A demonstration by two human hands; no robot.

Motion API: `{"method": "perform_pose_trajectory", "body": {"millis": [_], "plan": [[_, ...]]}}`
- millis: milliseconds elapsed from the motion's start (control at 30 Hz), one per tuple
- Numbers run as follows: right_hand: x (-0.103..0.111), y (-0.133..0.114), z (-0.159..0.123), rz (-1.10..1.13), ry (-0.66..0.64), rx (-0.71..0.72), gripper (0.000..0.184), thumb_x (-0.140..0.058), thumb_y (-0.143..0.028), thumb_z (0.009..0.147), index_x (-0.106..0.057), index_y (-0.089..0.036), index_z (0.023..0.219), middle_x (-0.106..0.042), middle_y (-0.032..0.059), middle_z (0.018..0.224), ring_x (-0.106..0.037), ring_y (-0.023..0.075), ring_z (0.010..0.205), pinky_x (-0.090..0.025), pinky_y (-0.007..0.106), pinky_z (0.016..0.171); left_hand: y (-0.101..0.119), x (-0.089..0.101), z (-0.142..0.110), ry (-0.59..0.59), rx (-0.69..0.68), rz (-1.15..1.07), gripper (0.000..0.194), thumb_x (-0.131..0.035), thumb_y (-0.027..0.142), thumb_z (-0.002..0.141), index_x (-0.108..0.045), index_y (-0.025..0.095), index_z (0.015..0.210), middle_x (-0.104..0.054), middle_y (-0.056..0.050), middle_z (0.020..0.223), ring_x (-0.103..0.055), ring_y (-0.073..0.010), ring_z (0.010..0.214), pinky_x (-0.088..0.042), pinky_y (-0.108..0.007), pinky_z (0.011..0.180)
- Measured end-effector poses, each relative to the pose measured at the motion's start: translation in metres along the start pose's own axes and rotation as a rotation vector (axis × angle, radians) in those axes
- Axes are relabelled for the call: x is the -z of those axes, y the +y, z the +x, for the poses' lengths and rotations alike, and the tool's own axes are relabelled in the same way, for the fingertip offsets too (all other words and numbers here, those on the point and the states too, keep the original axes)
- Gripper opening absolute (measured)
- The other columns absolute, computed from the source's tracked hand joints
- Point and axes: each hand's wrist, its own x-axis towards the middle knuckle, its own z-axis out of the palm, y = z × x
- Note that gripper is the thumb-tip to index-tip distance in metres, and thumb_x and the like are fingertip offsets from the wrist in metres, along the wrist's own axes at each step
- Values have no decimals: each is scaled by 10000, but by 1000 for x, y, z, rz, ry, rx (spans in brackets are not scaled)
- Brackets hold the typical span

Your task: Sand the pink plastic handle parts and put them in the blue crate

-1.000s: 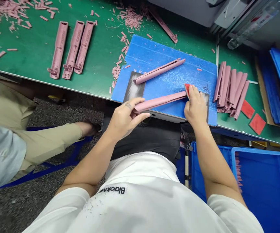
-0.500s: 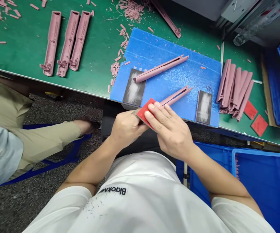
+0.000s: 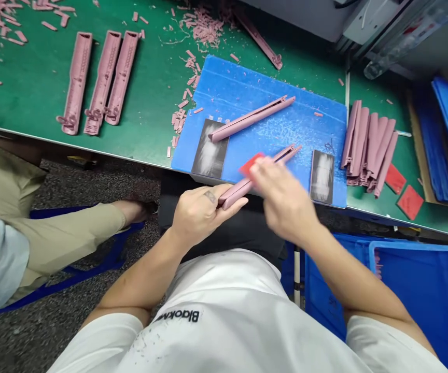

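Observation:
My left hand grips the near end of a long pink plastic shell, which slants up and away over the blue board. A red sanding pad is in my right hand, blurred by motion, against the shell's upper side. Beyond it, a second pink shell lies on the blue board, one end over a dark, worn sandpaper sheet. Another worn sandpaper sheet is at the board's right edge.
Three pink shells lie open side up at the left, near pink scraps. A pile of pink shells and red pads are at the right. Blue bins stand below. A seated person's leg is at left.
My right hand and the red pad have slid away from my left hand along the shell, uncovering its near end. The whole view has shifted slightly.

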Motion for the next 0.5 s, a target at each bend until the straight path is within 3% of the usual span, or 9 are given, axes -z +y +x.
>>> {"method": "perform_pose_trajectory", "body": {"millis": [67, 133, 200, 267, 367, 433, 500], "plan": [[0, 18, 2, -1, -24, 29, 655, -359, -41, 1000, -624, -132, 1592, -508, 129, 1687, -452, 292, 1607, -354, 588, 1378, -1, 0, -2, 15, -28, -19, 294, -731, 455, 1055, -848, 188, 1096, -865, -51, 919, -780, -176, 674, -612, -275, 705], [1, 49, 3, -71, -25, -171, 685, -391, -26, 944, -634, -116, 1579, -564, 158, 1635, -523, 351, 1553, -351, 692, 1346, -6, 3, -3, 3, -13, -13, 266, -730, 429, 1052, -846, 193, 1094, -862, -45, 912, -773, -180, 672, -597, -283, 698], [5, 79, -1, -103, -27, -331, 712, -442, -43, 929, -613, -162, 1610, -578, 128, 1629, -535, 362, 1542, -321, 714, 1350, -12, 6, 0, -71, 37, 51, 269, -709, 444, 1053, -845, 213, 1065, -852, -43, 882, -779, -207, 707, -578, -313, 695], [12, 97, -13, -86, 14, -370, 709, -467, -74, 957, -589, -212, 1641, -568, 79, 1645, -525, 334, 1552, -318, 655, 1374, -21, 10, 7, -206, 69, 161, 293, -693, 483, 1048, -844, 233, 1069, -834, -57, 852, -783, -259, 769, -552, -358, 694], [26, 100, -49, -64, 165, -426, 666, -467, -113, 987, -617, -237, 1624, -615, 42, 1602, -574, 300, 1509, -406, 563, 1352, -33, 12, 29, -366, 11, 289, 342, -679, 529, 1042, -831, 225, 1079, -792, -97, 816, -757, -324, 828, -532, -420, 725], [39, 97, -84, -69, 248, -504, 621, -489, -143, 994, -668, -249, 1579, -668, 29, 1538, -626, 301, 1453, -476, 535, 1309, -41, 12, 49, -391, -41, 338, 369, -652, 546, 1050, -817, 221, 995, -780, -122, 853, -744, -348, 889, -545, -459, 795], [53, 96, -122, -91, 301, -574, 583, -524, -180, 1001, -704, -272, 1548, -694, 6, 1500, -636, 313, 1436, -512, 509, 1282, -48, 10, 70, -395, -56, 378, 363, -629, 536, 1059, -806, 228, 983, -793, -146, 1016, -737, -372, 1034, -555, -501, 921]]}}
